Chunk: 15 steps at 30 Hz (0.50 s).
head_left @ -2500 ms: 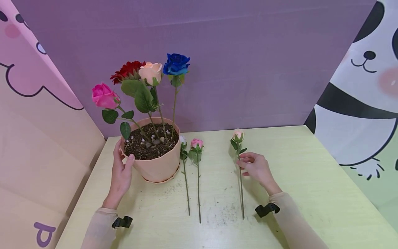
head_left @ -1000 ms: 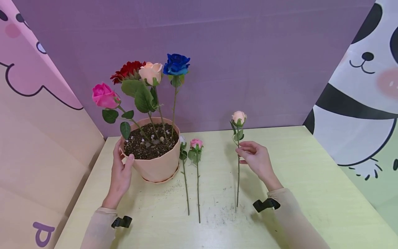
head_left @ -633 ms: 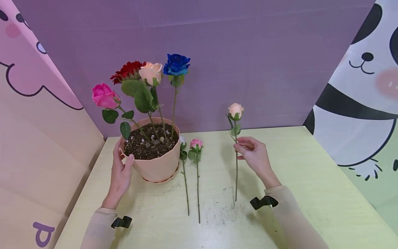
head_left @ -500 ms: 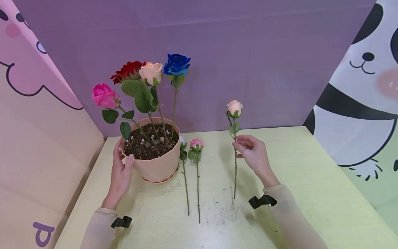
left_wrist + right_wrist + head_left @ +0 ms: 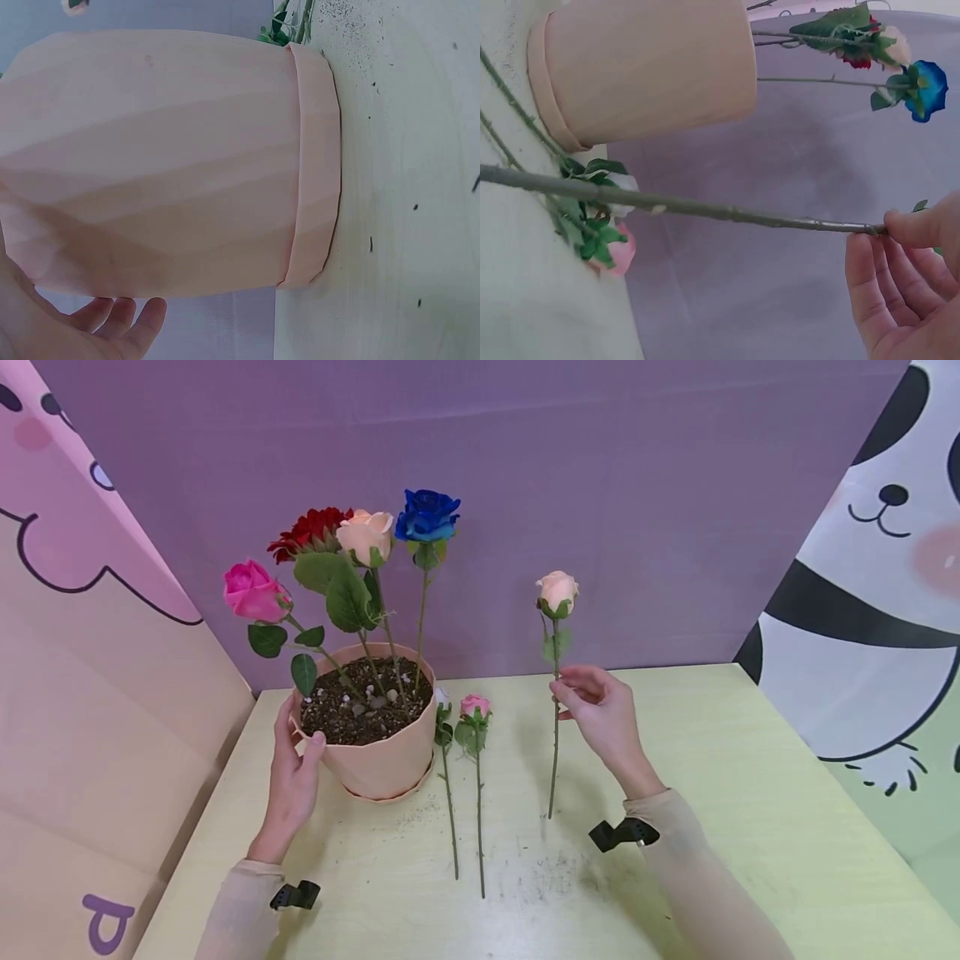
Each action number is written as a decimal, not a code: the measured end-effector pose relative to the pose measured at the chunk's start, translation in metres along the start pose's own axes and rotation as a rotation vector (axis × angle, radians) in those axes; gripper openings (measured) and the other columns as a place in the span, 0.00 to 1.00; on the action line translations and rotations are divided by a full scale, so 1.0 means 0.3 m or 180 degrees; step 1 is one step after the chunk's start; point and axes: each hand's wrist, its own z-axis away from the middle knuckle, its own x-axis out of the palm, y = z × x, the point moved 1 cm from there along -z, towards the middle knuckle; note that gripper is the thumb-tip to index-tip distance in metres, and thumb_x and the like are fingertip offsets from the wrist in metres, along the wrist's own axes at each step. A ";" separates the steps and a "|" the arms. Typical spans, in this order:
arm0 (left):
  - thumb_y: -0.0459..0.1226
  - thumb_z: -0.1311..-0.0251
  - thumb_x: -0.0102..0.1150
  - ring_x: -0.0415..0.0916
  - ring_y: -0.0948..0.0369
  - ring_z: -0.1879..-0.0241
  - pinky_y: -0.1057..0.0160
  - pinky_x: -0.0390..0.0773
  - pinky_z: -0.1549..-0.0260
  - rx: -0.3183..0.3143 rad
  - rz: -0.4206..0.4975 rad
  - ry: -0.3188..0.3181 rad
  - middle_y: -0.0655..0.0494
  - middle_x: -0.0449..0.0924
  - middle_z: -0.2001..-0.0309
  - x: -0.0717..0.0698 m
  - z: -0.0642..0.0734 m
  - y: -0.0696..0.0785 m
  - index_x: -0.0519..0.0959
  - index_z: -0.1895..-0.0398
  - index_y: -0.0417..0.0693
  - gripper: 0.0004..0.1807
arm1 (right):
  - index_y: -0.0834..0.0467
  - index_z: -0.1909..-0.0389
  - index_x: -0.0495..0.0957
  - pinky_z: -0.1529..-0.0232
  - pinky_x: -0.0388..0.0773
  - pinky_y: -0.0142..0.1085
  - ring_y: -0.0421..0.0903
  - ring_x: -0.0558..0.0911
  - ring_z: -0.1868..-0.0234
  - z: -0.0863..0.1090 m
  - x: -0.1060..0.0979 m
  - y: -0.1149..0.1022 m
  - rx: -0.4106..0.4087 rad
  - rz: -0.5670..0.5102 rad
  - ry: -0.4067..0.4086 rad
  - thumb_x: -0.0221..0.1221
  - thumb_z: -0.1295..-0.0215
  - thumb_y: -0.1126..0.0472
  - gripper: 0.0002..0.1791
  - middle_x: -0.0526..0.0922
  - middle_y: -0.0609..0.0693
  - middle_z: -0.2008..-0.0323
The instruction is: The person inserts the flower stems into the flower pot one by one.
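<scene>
One pale-peach, green-stemmed rose (image 5: 557,593) is pinched by the right hand (image 5: 602,714); the left hand (image 5: 292,783) grips a faceted peach flowerpot (image 5: 386,764).

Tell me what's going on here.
A person's right hand pinches a pale rose by its stem, upright and apart from the pot. The left hand holds the pot's side near the rim. In its soil stand a magenta rose, a red flower, a peach rose and a blue rose. A white flower and a pink rose lie on the table beside the pot.
</scene>
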 end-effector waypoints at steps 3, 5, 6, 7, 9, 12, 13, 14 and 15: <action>0.41 0.17 0.45 0.51 0.34 0.19 0.27 0.62 0.30 0.0008 0.0010 -0.0006 0.49 0.43 0.13 0.003 0.000 0.000 0.41 0.11 0.60 0.39 | 0.68 0.43 0.82 0.63 0.88 0.31 0.33 0.88 0.62 -0.009 0.007 -0.025 -0.0097 -0.0026 0.0019 0.69 0.29 0.62 0.19 0.91 0.54 0.56; 0.41 0.17 0.44 0.51 0.35 0.19 0.27 0.62 0.30 0.0010 0.0010 -0.0009 0.49 0.43 0.13 0.003 -0.001 0.000 0.40 0.11 0.60 0.39 | 0.69 0.44 0.82 0.63 0.87 0.31 0.33 0.88 0.63 -0.017 0.014 -0.040 -0.0165 -0.0098 0.0045 0.68 0.29 0.63 0.18 0.92 0.49 0.58; 0.41 0.17 0.44 0.51 0.35 0.19 0.27 0.62 0.31 0.0016 0.0013 -0.0010 0.49 0.43 0.13 0.003 -0.001 0.000 0.41 0.11 0.59 0.39 | 0.69 0.44 0.82 0.63 0.87 0.31 0.34 0.89 0.63 -0.020 0.016 -0.050 -0.0206 -0.0146 0.0065 0.68 0.29 0.64 0.17 0.92 0.47 0.59; 0.41 0.17 0.44 0.52 0.35 0.20 0.28 0.63 0.31 0.0020 0.0013 -0.0010 0.49 0.43 0.13 0.004 -0.002 0.000 0.41 0.11 0.59 0.39 | 0.69 0.45 0.82 0.63 0.87 0.31 0.34 0.89 0.63 -0.023 0.019 -0.059 -0.0241 -0.0188 0.0085 0.68 0.29 0.64 0.17 0.92 0.44 0.60; 0.41 0.16 0.44 0.53 0.35 0.20 0.29 0.64 0.32 0.0020 0.0007 -0.0006 0.49 0.43 0.13 0.006 -0.003 -0.001 0.41 0.11 0.60 0.38 | 0.70 0.45 0.82 0.63 0.87 0.31 0.34 0.89 0.64 -0.026 0.025 -0.080 -0.0306 -0.0275 0.0112 0.67 0.29 0.66 0.16 0.92 0.38 0.62; 0.41 0.16 0.44 0.54 0.36 0.21 0.29 0.64 0.33 0.0021 -0.0003 0.0004 0.49 0.44 0.13 0.007 -0.003 -0.002 0.41 0.11 0.59 0.38 | 0.71 0.46 0.82 0.63 0.87 0.31 0.35 0.89 0.63 -0.030 0.041 -0.112 -0.0361 -0.0384 0.0135 0.67 0.29 0.68 0.15 0.90 0.33 0.65; 0.41 0.16 0.44 0.54 0.35 0.21 0.29 0.64 0.33 0.0021 -0.0005 0.0005 0.50 0.44 0.13 0.007 -0.002 -0.002 0.41 0.11 0.59 0.38 | 0.71 0.46 0.82 0.62 0.87 0.31 0.36 0.89 0.63 -0.032 0.048 -0.122 -0.0372 -0.0414 0.0135 0.67 0.29 0.68 0.15 0.90 0.31 0.65; 0.41 0.16 0.44 0.54 0.35 0.21 0.29 0.64 0.33 0.0020 -0.0006 0.0006 0.50 0.44 0.13 0.006 -0.001 -0.002 0.41 0.11 0.59 0.39 | 0.70 0.46 0.82 0.62 0.87 0.31 0.36 0.89 0.63 -0.035 0.057 -0.133 -0.0390 -0.0453 0.0136 0.67 0.29 0.68 0.15 0.90 0.31 0.65; 0.41 0.16 0.44 0.53 0.35 0.21 0.28 0.64 0.32 0.0018 -0.0009 0.0005 0.50 0.44 0.13 0.006 -0.001 -0.002 0.41 0.11 0.60 0.39 | 0.70 0.47 0.82 0.62 0.87 0.31 0.36 0.89 0.63 -0.038 0.066 -0.144 -0.0414 -0.0491 0.0135 0.67 0.29 0.68 0.14 0.90 0.31 0.65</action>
